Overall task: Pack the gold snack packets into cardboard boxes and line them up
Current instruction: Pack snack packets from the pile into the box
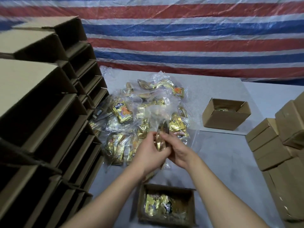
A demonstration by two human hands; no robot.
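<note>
A bunch of gold snack packets (162, 140) is being held above the table (230, 162), both hands meeting around it: the left hand (148, 154) is curling its fingers round the near side, the right hand (178, 153) is pinching it from the other. Just beyond them a loose pile of packets in clear bags (141, 116) is lying on the table. Directly below the forearms an open cardboard box (190, 206) is sitting with gold packets inside. A second open box (225, 115) is standing farther right, closed boxes (273, 145) are stacking up at the right edge, and empty open cartons (49, 116) are towering on the left.
</note>
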